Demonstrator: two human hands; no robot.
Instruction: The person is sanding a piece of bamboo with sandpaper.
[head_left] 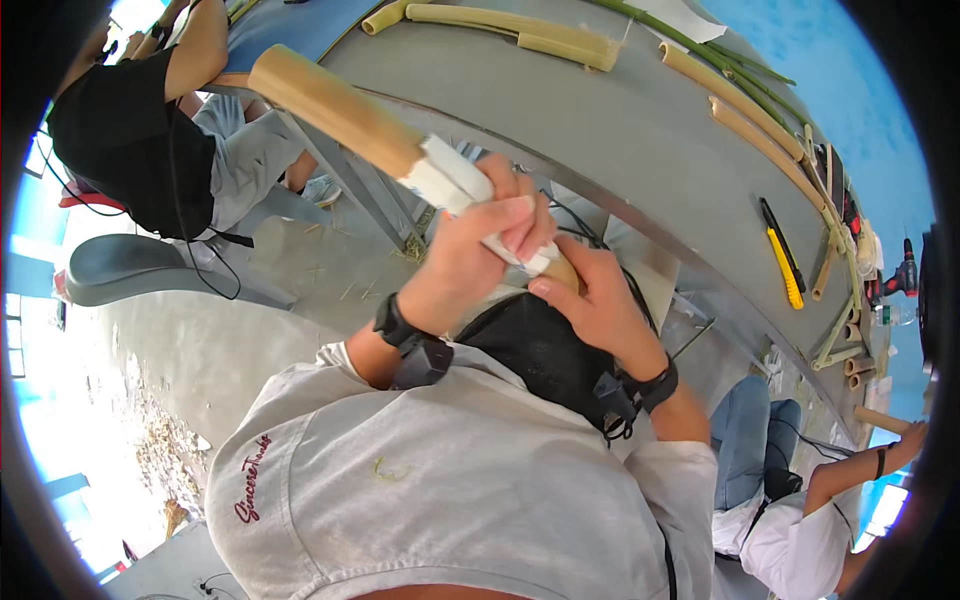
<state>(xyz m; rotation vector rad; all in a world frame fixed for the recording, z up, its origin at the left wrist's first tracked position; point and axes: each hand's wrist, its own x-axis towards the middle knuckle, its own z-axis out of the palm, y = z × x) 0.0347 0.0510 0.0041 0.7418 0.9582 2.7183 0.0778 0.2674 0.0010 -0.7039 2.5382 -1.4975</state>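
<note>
A long piece of bamboo (335,112) slants across in front of my chest, its far end up to the left and out past the table edge. Around its nearer part is folded a white sheet (448,178), perhaps sandpaper with its pale back outward. My left hand (475,240) is closed over this sheet, fingers wrapped about the bamboo. My right hand (605,305) grips the bamboo's near end, close to my lap. The underside of the bamboo and the sheet's inner face are hidden.
Ahead stands a grey table (600,120) with split bamboo pieces (520,30) and green stalks (690,45). On its right lie a yellow-and-black utility knife (783,262), a drill (903,274) and short bamboo tubes (858,368). People sit at left (135,140) and right (795,545).
</note>
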